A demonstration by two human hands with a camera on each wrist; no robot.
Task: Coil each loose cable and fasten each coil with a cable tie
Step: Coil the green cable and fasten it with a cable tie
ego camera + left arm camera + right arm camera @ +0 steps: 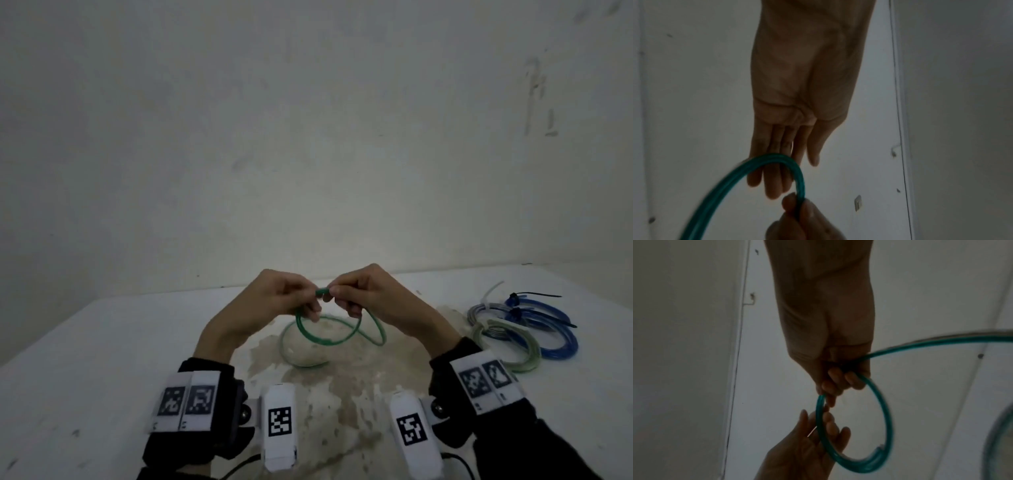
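Note:
Both hands are raised over the white table (102,342) with a green cable (323,342) between them. My right hand (363,291) curls its fingers round the cable and pinches it at the top. In the right wrist view the right hand (834,382) grips the cable (888,426), which forms a round loop. My left hand (284,294) meets it with fairly straight fingers. The cable (777,158) arcs across the left hand (774,183), and the right hand (797,219) pinches it just beyond. A paler loop (291,353) lies on the table below.
At the right of the table lie tied coils: blue coils (548,329) with black cable ties (513,298), a grey coil (486,315) and a pale green coil (507,346). A stained patch (342,394) marks the table's middle. A bare wall stands behind.

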